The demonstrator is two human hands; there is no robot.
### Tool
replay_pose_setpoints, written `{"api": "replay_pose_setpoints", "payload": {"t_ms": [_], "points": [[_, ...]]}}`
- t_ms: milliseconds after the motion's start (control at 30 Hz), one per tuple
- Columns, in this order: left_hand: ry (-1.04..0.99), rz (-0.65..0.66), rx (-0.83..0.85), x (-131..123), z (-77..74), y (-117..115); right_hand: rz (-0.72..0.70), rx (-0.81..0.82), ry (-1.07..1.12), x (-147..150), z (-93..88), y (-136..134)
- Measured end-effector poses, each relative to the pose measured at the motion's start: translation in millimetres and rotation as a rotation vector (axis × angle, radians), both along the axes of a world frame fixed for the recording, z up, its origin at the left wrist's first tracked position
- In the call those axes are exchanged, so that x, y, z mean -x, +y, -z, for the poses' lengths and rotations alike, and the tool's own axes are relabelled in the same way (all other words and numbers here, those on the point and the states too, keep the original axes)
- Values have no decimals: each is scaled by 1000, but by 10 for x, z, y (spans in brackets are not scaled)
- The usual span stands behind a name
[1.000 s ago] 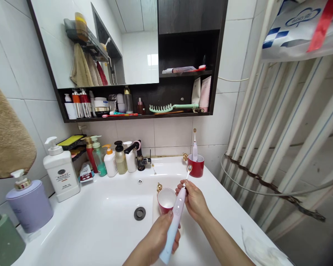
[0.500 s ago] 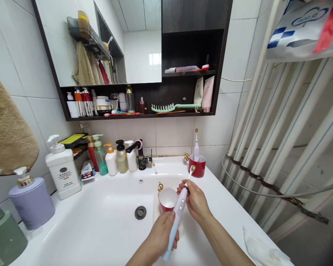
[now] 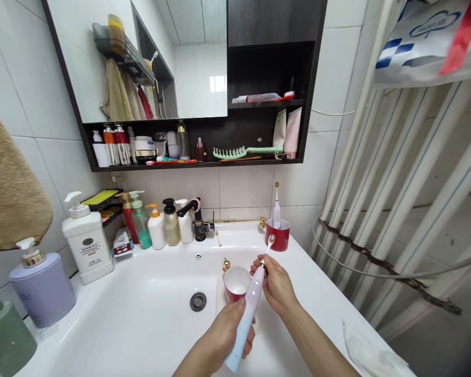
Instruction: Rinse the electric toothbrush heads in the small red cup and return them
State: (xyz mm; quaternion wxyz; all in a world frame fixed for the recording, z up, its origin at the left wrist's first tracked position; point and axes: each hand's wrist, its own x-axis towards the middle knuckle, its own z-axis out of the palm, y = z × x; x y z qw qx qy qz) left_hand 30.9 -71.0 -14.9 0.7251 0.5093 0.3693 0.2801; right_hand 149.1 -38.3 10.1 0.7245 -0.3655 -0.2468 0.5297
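Observation:
An electric toothbrush [image 3: 248, 309], pink fading to pale blue, slants up over the sink between my hands. My left hand [image 3: 231, 329] is wrapped round its handle. Higher up, the fingers of my right hand [image 3: 272, 277] pinch it where the white brush head [image 3: 270, 242] joins the handle. Just behind the handle stands a red cup [image 3: 235, 283] with a white inside and a gold ear, partly hidden by the toothbrush. A second red cup [image 3: 279, 238] is on the back right corner, holding another electric toothbrush [image 3: 277, 210] upright.
The white sink [image 3: 149, 319] has a dark drain [image 3: 198, 301] and a black faucet [image 3: 198, 222]. Pump bottles [image 3: 157, 229] line the back left rim. Above hangs a mirror cabinet [image 3: 267, 115] with toiletries. White pipes [image 3: 392, 183] rise on the right; a crumpled white cloth or tissue [image 3: 371, 348] lies below.
The toothbrush's lower end has swung slightly left and down with my left hand. My right hand keeps its pinch near the brush head. The whole view shifts a little.

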Motion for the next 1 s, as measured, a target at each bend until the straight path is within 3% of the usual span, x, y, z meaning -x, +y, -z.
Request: {"api": "replay_pose_setpoints", "payload": {"t_ms": [100,300,567,767,1000], "points": [[-15,20,31,12,6,7,3,5,5,-11,15,4],[126,-47,-198,4,60,31,22,16,-19,13,31,7],[23,65,-46,38,31,-9,83,5,-18,-232,42,91],[-43,-269,4,92,-57,98,6,103,-537,-231,11,177],[-68,-400,39,141,-82,196,-40,248,-880,49,1,775]]}}
